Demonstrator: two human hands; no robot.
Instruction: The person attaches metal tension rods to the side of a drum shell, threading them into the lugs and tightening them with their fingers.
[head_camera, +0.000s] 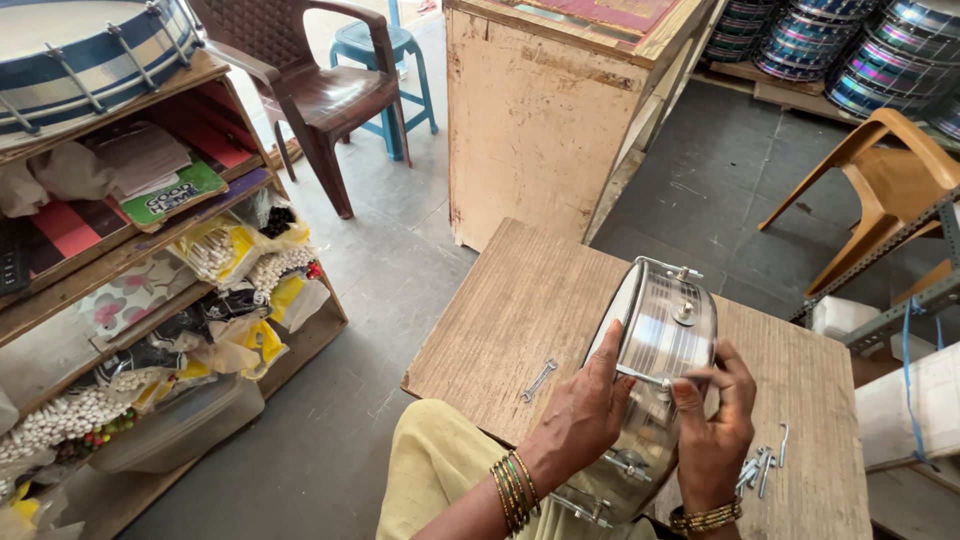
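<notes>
Shiny metal drum shell, chrome finish with fine grooved bands round its wall. Stands on edge, tilted, its lower rim toward the person's lap, upper rim toward 12 o'clock. Tension rods and lug brackets sit along the wall; one bolt head shows near the top. Thin metal hook rod lies across the wall at mid-height. Small spanner lies flat on the desk at the shell's 9 o'clock, apart from it. Loose hook rods lie heaped at its 4 o'clock.
</notes>
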